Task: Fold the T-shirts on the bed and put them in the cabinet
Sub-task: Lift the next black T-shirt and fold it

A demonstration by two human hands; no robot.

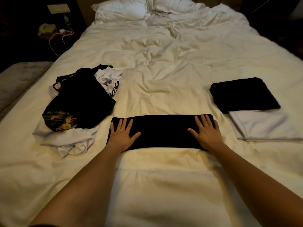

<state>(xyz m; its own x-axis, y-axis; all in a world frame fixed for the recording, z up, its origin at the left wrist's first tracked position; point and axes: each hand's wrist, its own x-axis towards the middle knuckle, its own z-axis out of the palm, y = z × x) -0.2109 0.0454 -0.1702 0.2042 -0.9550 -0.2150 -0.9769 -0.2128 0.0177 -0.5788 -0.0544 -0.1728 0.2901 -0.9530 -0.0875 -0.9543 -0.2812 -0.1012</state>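
A black T-shirt (161, 131), folded into a long narrow strip, lies across the white bed (164, 71) in front of me. My left hand (122, 134) presses flat on its left end with the fingers spread. My right hand (207, 131) presses flat on its right end the same way. To the left sits a heap of unfolded T-shirts (78, 102), black and white, one with a colourful print. On the right a folded black T-shirt (244, 95) lies partly over a folded white T-shirt (262, 126).
Two white pillows (123, 9) lie at the head of the bed, with rumpled bedding beside them. A dark nightstand (54, 31) with a white cable and small items stands at the far left. A grey bench (19, 79) runs along the bed's left side.
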